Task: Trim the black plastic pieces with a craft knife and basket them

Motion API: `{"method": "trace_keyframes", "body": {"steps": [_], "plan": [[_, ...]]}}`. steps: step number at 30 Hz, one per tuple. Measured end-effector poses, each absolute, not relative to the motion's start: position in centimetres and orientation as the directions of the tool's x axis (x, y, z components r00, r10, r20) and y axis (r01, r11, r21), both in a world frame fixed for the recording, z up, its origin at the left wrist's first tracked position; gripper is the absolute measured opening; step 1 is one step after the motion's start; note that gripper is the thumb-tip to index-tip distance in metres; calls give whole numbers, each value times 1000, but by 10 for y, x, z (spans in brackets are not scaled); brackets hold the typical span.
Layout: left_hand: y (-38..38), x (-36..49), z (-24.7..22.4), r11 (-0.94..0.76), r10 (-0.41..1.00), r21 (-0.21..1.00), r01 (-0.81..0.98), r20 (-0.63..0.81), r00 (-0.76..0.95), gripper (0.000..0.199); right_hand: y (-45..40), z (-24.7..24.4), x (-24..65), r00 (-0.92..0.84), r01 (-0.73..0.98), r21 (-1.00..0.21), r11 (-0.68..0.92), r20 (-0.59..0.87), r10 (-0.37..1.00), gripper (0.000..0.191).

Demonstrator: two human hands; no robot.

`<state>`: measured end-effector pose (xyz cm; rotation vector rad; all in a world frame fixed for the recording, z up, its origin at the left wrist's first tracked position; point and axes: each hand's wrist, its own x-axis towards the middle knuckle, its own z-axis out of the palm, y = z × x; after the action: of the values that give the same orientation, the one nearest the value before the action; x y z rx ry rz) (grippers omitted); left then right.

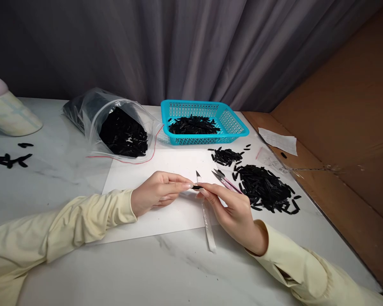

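Between my fingertips is a small black strip-like piece [196, 187], held above a white sheet of paper [140, 227]. My left hand [162, 189] pinches its left end with thumb and forefinger, the other fingers curled. At the right end, my right hand [228, 206] pinches it too. Below the hands lies a slim white craft knife [208, 225], its dark pointed blade sticking out past the fingers. Pink-handled tweezers [223, 180] rest just behind my right hand, partly hidden by it.
A clear zip bag [97, 123] full of black pieces lies open at the back. Beside it stands a blue plastic basket [207, 139] with more. Two piles of black pieces, one large [268, 189] and one small [226, 156], lie right. A pale cup-like object [9, 110] stands far left.
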<state>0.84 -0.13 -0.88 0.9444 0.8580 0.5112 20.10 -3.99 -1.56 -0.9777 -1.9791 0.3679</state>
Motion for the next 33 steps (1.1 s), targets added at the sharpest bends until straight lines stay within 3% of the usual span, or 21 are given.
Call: {"method": "trace_keyframes", "body": {"steps": [28,31,33], "plan": [[-1,8,-8,498,717,867,-34,-389,578,26,-41,-16,199,-280,516,-574,636,588,759,26],[0,8,-7,500,722,864,-57,-380,579,26,-42,-14,200,-294,522,-530,668,623,725,26],[2,8,-5,507,727,856,-99,-363,582,24,-37,-7,202,-306,565,-433,702,681,666,26]]}}
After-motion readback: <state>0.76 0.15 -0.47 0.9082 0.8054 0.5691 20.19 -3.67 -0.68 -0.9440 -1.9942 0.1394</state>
